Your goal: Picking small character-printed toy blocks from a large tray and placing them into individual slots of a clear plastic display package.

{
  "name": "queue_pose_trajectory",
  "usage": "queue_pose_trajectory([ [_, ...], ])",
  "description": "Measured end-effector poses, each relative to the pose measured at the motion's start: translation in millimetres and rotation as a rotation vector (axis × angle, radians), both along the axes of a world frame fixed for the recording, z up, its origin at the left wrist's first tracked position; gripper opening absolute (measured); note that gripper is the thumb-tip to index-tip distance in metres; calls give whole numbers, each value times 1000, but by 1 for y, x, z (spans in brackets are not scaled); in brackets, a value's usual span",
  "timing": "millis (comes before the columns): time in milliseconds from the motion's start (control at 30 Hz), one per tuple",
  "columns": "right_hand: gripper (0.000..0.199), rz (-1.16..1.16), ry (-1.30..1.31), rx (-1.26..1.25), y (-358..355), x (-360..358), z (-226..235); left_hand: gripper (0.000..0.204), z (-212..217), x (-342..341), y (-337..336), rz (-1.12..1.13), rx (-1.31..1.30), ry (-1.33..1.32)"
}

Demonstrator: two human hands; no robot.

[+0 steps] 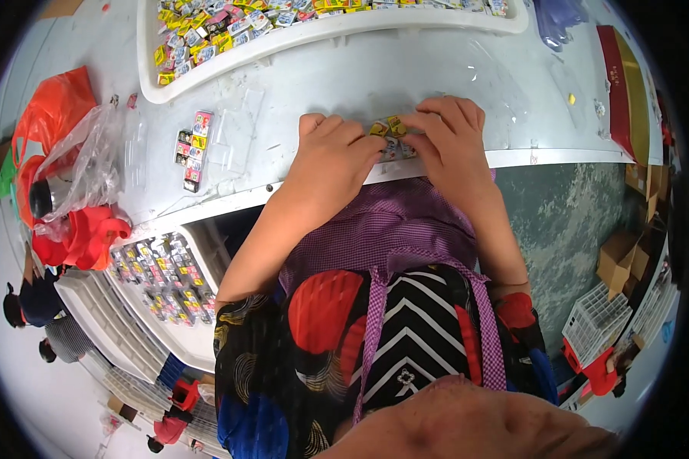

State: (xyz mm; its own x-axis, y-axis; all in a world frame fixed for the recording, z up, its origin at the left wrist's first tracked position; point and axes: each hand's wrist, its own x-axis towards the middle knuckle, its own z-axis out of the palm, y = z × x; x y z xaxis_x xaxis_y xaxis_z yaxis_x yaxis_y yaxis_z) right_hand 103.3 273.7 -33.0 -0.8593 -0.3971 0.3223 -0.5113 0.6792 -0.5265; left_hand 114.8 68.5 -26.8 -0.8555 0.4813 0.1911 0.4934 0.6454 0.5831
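Flanking the small boxes [391, 143], our left hand [335, 145] is resting curled, thumb against them, and our right hand [449, 138] is holding its fingertips narrow opposite; we are not seeing how firmly either is gripping; the boxes are lying clustered near the bench's [321, 84] front edge, so uneven pressure might be scattering them; yellow ones are facing away, white ones nearer us; fingers are hiding their long axis.

Small boxes [395, 125] between my left hand [338, 149] and right hand [448, 136], near edge of table [306, 86]. Tray [344, 32] beyond them. Box row [192, 153] left, bag [57, 103] farther left.
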Motion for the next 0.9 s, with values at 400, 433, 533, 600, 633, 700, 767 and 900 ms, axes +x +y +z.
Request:
queue_pose_trajectory([
  [400, 30, 7, -19, 40, -12, 14, 2, 19, 7, 4, -15, 50, 67, -44],
  [433, 29, 27, -38, 68, -11, 14, 4, 21, 5, 6, -16, 65, 45, -24],
  [533, 28, 58, -72, 95, -11, 13, 10, 22, 3, 9, -17, 92, 11, -23],
  [600, 27, 65, -84, 98, -10, 12, 13, 22, 6, 8, -16, 92, -11, -20],
  [633, 26, 82, -111, 88, -11, 12, 13, 22, 7, 8, -17, 97, -37, -23],
  [700, 25, 102, -139, 79, -10, 9, 12, 21, 5, 7, -16, 174, 94, -78],
  [767, 25, 119, -156, 96, -8, 9, 11, 20, 5, 6, -13, 246, 225, -126],
  [900, 26, 135, -176, 77, -8, 7, 11, 19, 3, 1, -5, 289, 319, -213],
])
